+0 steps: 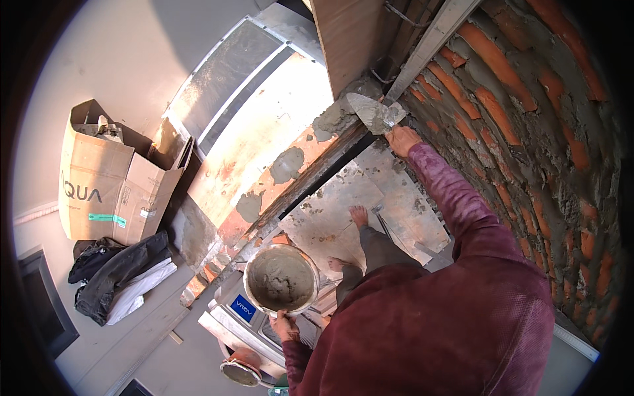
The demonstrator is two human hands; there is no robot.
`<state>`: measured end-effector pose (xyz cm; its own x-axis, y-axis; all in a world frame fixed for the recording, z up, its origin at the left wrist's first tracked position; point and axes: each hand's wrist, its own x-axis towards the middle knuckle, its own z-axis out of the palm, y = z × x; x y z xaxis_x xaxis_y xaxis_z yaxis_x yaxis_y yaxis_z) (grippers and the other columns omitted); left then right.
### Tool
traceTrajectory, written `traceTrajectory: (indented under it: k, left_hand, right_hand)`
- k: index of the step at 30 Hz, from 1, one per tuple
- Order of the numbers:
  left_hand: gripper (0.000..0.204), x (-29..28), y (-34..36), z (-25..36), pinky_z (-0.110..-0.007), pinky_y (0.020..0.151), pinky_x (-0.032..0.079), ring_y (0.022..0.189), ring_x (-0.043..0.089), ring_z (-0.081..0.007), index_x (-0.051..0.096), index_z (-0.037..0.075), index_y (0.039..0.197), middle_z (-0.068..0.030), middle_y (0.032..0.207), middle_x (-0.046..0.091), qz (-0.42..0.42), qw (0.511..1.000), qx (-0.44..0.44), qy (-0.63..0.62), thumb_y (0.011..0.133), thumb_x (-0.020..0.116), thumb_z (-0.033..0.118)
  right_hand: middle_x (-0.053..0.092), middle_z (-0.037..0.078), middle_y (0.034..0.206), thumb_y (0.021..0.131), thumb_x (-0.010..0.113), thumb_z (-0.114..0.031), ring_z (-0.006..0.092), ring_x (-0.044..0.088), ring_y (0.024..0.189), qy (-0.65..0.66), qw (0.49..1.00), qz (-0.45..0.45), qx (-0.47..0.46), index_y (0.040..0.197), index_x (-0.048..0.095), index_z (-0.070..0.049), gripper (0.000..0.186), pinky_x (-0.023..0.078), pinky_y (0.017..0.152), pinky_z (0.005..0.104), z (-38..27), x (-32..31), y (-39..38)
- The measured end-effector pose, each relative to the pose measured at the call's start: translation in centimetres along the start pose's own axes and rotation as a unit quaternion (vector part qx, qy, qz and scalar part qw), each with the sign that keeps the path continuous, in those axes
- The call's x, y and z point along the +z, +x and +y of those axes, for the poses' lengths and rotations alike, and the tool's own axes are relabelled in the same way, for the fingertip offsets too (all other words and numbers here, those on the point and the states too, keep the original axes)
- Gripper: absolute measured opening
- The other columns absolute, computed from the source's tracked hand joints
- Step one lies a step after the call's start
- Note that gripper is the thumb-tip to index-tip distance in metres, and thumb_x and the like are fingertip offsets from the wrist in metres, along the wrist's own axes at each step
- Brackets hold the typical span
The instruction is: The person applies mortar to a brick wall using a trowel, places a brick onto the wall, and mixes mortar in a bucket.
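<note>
My right hand (401, 140) is closed round the handle of a trowel (370, 111), held out at arm's length. Its wide blade is smeared with grey mortar and lies near the far end of a ledge, below a wooden board. With its fingers at the near rim, my left hand (284, 327) grips a round bucket (247, 280) of wet grey mortar (281, 277). Mortar patches (287, 165) lie along the brick-edged ledge between the bucket and the trowel. Whether the blade touches the ledge I cannot tell.
A brick wall (502, 112) with mortar joints rises along my right. My bare feet (358, 216) stand on mortar-spattered boards (323, 204) beside a dark gap. Left are a cardboard box (99, 178), dark clothes (122, 274) and a framed panel (221, 79). A smaller bucket (241, 373) stands below.
</note>
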<state>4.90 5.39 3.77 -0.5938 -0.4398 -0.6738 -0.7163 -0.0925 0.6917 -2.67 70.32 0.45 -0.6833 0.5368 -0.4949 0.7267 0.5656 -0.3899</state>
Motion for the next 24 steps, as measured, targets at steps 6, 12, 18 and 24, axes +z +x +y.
traceTrajectory:
  k: [6, 12, 18, 24]
  left_hand:
    - [0.032, 1.7, -2.6, 2.3, -0.027, 0.046, 0.049, 0.067, 0.06, -0.014, 0.056, 0.011, 0.101, 0.0008, 0.085, 0.061, -0.007, 0.999, -0.004, -0.049, 0.074, 0.058, -0.005]
    - [0.032, 2.0, -2.5, 2.0, -0.03, 0.046, 0.048, 0.069, 0.058, -0.0144, 0.055, 0.014, 0.102, 0.001, 0.085, 0.06, -0.014, 1.0, 0.008, 0.003, 0.075, 0.057, -0.003]
    - [0.025, 4.0, -4.0, 2.0, -0.024, 0.038, 0.045, 0.057, 0.055, -0.0107, 0.057, 0.011, 0.092, 0.0015, 0.077, 0.058, 0.007, 1.0, 0.016, -0.025, 0.074, 0.057, -0.007]
    - [0.028, 6.0, -4.9, 3.0, -0.023, 0.037, 0.045, 0.055, 0.053, -0.0098, 0.059, 0.008, 0.095, 0.0011, 0.076, 0.059, -0.04, 0.999, 0.03, 0.016, 0.073, 0.055, -0.008]
  right_hand:
    - [0.05, 0.005, 0.066, 0.099, 0.048, -0.041, 0.0162, 0.05, 0.048, 0.395, 0.888, -0.162, 0.169, 0.092, 0.052, -0.003, 0.039, 0.042, 0.039, 0.033, -2.3, 1.0, -0.8]
    - [0.048, 0.006, 0.061, 0.098, 0.044, -0.04, 0.018, 0.048, 0.042, 0.416, 0.877, -0.198, 0.138, 0.083, 0.049, -0.005, 0.039, 0.042, 0.037, 0.0357, -4.9, 6.9, -1.1]
    - [0.05, 0.008, 0.061, 0.099, 0.042, -0.041, 0.0215, 0.05, 0.044, 0.378, 0.899, -0.201, 0.099, 0.085, 0.049, -0.003, 0.041, 0.044, 0.039, 0.039, -6.1, 6.5, -2.6]
    - [0.055, 0.013, 0.063, 0.098, 0.042, -0.045, 0.0255, 0.056, 0.051, 0.257, 0.941, -0.213, 0.05, 0.087, 0.056, 0.004, 0.052, 0.046, 0.044, 0.0434, -6.9, 5.9, -2.7]
